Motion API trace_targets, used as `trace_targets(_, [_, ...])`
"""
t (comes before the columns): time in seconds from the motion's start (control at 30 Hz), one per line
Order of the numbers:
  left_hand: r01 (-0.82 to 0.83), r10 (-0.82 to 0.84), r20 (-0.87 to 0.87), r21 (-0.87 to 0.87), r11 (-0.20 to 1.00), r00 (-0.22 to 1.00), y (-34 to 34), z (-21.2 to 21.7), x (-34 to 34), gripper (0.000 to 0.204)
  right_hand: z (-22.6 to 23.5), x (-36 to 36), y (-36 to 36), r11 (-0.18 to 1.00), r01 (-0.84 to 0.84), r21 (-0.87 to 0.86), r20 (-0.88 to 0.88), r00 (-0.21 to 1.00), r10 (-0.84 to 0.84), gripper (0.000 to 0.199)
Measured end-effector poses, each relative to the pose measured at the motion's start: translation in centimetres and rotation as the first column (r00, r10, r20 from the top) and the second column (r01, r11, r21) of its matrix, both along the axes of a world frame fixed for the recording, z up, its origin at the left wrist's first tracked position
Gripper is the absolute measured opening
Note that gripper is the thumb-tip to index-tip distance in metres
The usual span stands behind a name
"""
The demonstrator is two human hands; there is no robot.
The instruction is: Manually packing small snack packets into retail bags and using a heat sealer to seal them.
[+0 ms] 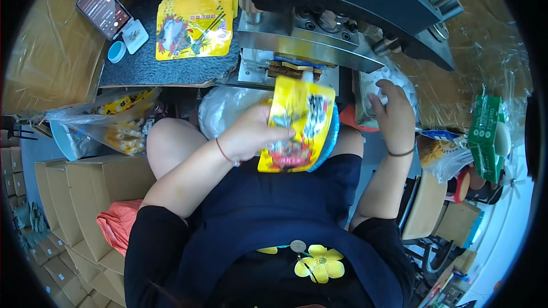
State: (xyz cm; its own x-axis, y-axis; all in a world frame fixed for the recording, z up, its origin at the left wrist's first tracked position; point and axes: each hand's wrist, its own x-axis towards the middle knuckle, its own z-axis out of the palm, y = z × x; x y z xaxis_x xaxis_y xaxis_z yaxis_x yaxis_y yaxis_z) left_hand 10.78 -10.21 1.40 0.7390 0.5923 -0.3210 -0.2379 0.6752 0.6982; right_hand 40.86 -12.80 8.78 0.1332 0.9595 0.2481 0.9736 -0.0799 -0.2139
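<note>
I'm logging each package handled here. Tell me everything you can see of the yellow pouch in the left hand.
The yellow pouch is a flat, glossy plastic-looking bag with colourful printed pictures and a white spout at its top edge. It is held upright, slightly tilted, over the lap, just below the metal machine. The left hand grips its left edge, fingers across the front. A blue edge shows behind its right side.

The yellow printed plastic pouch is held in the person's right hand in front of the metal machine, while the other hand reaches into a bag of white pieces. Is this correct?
Not quite. The head view shows the yellow printed plastic pouch in the left hand, not the right. The right hand is the one reaching into the bag of white pieces, in front of the metal machine.
</note>
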Motion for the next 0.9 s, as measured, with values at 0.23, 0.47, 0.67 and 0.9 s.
trace_targets(0.23, [-0.187, 0.192, -0.018, 0.161, 0.969, 0.981, 3.3, 0.5, 0.5, 0.040, -3.3, 3.0, 1.2, 0.972, -0.231, -0.038, -0.052, 0.972, 0.229, 0.030])
trace_targets(0.47, [0.804, 0.928, -0.337, 0.590, 0.076, 0.159, 11.4, 0.2, -10.5, 0.058, -3.1, 1.4, -0.2, 0.979, -0.101, 0.180, -0.066, 0.991, 0.114, 0.027])
trace_targets(0.67, [0.481, 0.853, -0.404, 0.850, 0.216, 0.330, 3.6, 0.4, -11.7, 0.043, -1.2, -2.5, -1.7, 0.979, -0.076, 0.187, -0.449, 0.880, 0.154, 0.019])
trace_targets(0.9, [0.166, 0.402, -0.513, 0.749, 0.642, 0.758, 0.4, 2.0, -5.5, 0.024, 0.3, -8.8, 0.4, 0.833, -0.464, 0.301, -0.586, 0.599, 0.546, 0.014])
